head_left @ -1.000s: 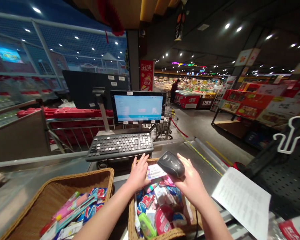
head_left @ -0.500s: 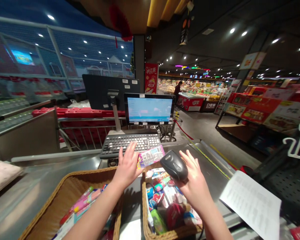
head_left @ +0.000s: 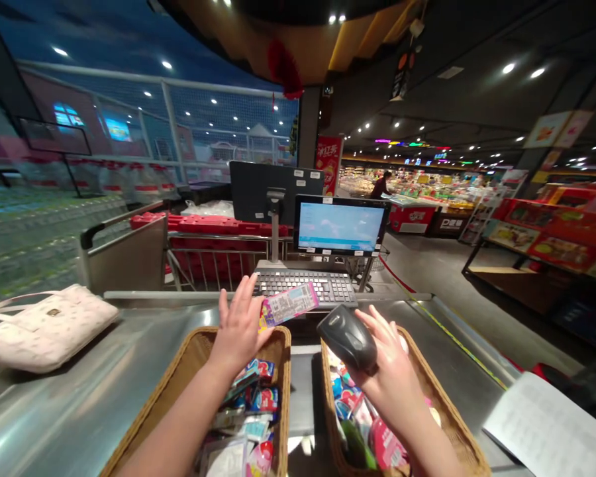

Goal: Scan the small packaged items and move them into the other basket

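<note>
One flat printed package point(head_left: 292, 305) is projecting from the left hand point(head_left: 241, 328), tilting up to the right near the far end of the left wicker basket point(head_left: 288, 371) and partly covering the view of the keyboard point(head_left: 335, 288). The left hand is gripping its left end beside the thumb, with the fingers pointing upward and spread; their exact contact is remaining hidden. The package is appearing light and fairly stiff, like backed card, and its glossy face is probably offering a slippery surface; a pinch at one end or along the edges would be suiting it, sparing the print and avoiding creases. The right hand is wrapping around a black barcode scanner point(head_left: 347, 338), whose hard, rounded body is seeming moderately light and best held around its middle; its nose is lying near the package's right end, apart from it. Both the left basket and the right wicker basket point(head_left: 447, 391) are holding small packaged goods and resting on a smooth metal desk point(head_left: 69, 411). A pale handbag point(head_left: 49, 331) is lying at left, printed sheets point(head_left: 551, 424) at right. Beyond the lit monitor point(head_left: 340, 225), a dim supermarket floor is extending toward a red freezer chest point(head_left: 412, 217).
</note>
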`<move>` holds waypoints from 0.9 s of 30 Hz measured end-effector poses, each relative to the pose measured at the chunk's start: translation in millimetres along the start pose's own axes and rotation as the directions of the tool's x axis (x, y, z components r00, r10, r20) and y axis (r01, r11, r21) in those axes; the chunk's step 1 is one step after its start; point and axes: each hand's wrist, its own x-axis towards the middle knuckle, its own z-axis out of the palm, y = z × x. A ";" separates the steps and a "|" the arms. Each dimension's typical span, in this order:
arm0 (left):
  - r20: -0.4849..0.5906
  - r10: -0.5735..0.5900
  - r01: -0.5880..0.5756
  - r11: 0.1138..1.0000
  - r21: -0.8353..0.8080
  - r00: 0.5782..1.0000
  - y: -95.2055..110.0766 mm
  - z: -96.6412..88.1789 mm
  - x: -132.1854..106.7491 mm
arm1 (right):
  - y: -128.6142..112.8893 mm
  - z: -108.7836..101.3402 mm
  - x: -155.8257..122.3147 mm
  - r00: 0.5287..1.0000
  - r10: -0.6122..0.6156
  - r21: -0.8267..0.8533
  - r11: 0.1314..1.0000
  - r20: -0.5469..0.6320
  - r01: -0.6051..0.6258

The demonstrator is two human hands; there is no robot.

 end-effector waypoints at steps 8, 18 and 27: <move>-0.012 -0.026 0.026 0.999 0.038 1.000 -36.7 -12.5 -21.7 | -38.3 17.9 12.8 0.997 -0.004 0.054 0.999 0.074 0.000; -0.021 -0.026 0.027 0.999 0.038 0.999 -59.2 -17.4 -32.7 | -55.2 30.6 17.2 0.996 -0.007 0.084 0.996 0.087 0.000; 0.021 -0.046 0.045 0.996 0.075 0.999 -73.4 -11.3 -47.2 | -62.0 37.3 16.9 0.997 0.003 0.082 0.997 0.075 -0.010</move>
